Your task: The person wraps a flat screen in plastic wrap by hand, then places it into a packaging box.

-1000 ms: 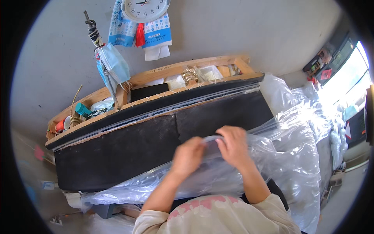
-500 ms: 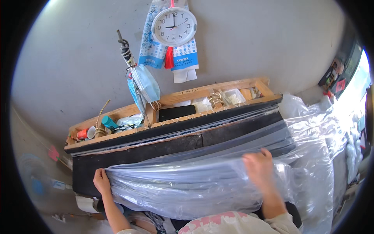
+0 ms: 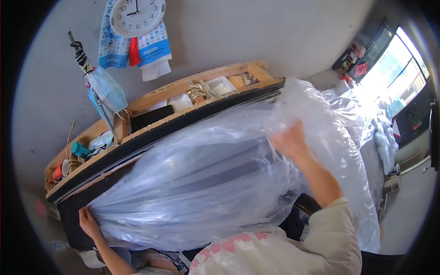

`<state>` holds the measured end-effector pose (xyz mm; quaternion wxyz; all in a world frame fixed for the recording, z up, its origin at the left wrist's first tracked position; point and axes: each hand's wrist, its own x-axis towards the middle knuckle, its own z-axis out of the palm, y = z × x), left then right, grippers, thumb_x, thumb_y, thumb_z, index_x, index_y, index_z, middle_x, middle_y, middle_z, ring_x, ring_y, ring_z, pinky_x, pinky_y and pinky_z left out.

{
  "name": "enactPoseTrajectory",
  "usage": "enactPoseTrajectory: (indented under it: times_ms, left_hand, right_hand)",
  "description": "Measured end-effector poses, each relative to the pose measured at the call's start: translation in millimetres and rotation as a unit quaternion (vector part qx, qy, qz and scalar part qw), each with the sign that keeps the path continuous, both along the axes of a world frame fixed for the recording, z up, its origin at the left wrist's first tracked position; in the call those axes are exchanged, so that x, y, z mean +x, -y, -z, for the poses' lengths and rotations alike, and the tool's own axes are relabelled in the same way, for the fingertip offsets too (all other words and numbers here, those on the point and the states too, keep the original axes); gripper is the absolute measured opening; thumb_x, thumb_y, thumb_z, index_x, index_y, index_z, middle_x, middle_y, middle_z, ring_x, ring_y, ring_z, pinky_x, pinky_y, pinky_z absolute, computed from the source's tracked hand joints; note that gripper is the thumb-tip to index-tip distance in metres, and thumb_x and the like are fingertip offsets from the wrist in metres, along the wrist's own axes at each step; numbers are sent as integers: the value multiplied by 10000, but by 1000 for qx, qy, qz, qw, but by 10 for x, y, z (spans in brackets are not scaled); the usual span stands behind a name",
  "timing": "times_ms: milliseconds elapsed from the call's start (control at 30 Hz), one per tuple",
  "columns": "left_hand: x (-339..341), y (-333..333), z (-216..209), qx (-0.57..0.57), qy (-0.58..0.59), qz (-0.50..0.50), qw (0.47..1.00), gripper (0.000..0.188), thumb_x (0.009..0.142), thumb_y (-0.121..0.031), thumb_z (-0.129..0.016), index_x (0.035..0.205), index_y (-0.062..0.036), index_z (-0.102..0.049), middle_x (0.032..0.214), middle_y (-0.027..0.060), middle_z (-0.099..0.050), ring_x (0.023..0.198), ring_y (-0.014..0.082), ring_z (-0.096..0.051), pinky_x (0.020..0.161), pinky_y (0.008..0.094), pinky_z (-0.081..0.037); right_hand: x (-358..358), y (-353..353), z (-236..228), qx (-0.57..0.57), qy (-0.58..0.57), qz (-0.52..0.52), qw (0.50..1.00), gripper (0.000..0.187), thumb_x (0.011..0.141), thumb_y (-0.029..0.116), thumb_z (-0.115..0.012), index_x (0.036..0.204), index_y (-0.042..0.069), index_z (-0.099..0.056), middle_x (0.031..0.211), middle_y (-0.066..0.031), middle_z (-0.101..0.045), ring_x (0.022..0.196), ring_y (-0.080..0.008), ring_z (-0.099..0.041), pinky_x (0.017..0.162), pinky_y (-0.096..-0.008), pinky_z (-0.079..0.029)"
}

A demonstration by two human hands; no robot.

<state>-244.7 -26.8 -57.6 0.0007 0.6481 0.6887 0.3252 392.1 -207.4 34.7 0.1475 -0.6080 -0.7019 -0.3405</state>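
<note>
Plastic film (image 3: 201, 174) has billowed toward the tray (image 3: 222, 73), left fingers (image 3: 84, 214) pinching it, right fingers' (image 3: 282, 140) hold unclear.

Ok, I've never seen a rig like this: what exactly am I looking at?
There's no machine: a person works with two bare hands. Every picture comes from the left of two wide fisheye cameras on their head, looking down, so straight edges bend. A clear plastic sheet stretches over a black surface; behind, a wooden tray holds a teal container and a gold-coloured coil. The left hand pinches the sheet's gathered end in its fingers. The right hand is against the sheet, too blurred to tell its grip.
</note>
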Motion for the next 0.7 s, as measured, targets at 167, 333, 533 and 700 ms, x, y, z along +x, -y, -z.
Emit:
enactPoseTrajectory:
  times_ms: [167,333,533,700]
  left_hand:
    - [-716,42,-27,-27,-90,-57,994,212,885,-209,-468,940,-19,-546,843,212,-587,749,396,-551,634,401,-437]
    - [-1481,-55,212,-103,-134,-223,960,284,899,-280,-382,1037,-76,-523,969,206,-574,871,407,-537,703,460,-415]
    - [-1644,-104,215,-153,-119,-315,929,317,906,-305,-341,1083,-96,-500,1056,180,-559,935,371,-533,753,436,-418]
    - [-1506,-159,270,-82,-116,-278,950,289,907,-252,-361,1041,-49,-518,981,218,-574,863,380,-551,723,421,-434]
  right_hand:
    - [-338,818,508,-184,-138,-57,971,102,631,95,-555,731,80,-535,661,-89,-511,621,-273,-520,579,-385,-390]
    - [-348,1514,388,-619,-418,24,664,237,812,230,-535,952,48,-593,793,-108,-601,705,-291,-578,652,-395,-455]
    - [-412,627,-241,-169,-629,110,751,320,832,206,-555,1118,66,-519,849,-116,-610,737,-186,-608,631,-324,-471]
    - [193,399,113,-123,-851,-449,244,412,834,313,-538,1153,59,-481,952,-103,-594,931,-223,-565,752,-401,-447]
